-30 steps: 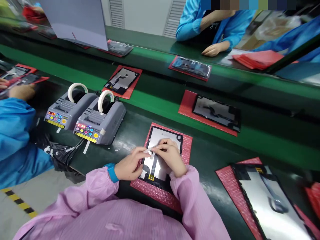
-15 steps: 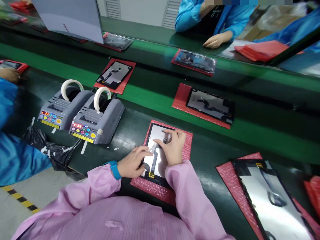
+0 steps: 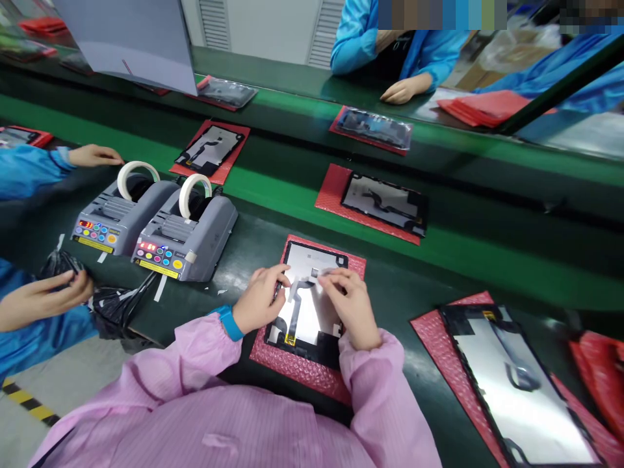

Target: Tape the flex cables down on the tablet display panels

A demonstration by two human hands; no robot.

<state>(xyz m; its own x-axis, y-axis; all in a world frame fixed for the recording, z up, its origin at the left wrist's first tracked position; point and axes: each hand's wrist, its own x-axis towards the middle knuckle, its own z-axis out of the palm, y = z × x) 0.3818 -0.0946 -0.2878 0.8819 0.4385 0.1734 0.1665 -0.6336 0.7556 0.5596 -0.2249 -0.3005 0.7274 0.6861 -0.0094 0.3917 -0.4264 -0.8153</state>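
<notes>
In front of me a tablet screen (image 3: 314, 318) lies back side up on a red bubble-wrap bag (image 3: 302, 375). A grey ribbon cable (image 3: 295, 313) with a yellow end runs along its silvery back. My left hand (image 3: 260, 298) is at the screen's left edge, thumb and forefinger apart, holding nothing that I can see. Over the upper right part of the screen, near the top of the cable, my right hand (image 3: 351, 302) has its thumb and forefinger pinched together. Whatever is between those fingertips is too small to make out.
Two grey tape dispensers (image 3: 185, 234) stand to the left. Another bagged screen (image 3: 517, 383) lies at right, and more screens (image 3: 385, 201) sit on the green conveyor (image 3: 273, 179). A co-worker's hands (image 3: 49, 299) are at far left; another person's hand (image 3: 404, 89) rests across the line.
My right hand has drawn back to the right and closed into a pinch. My left hand has lifted towards the screen's upper left edge. At left, a co-worker's hands have moved into view.
</notes>
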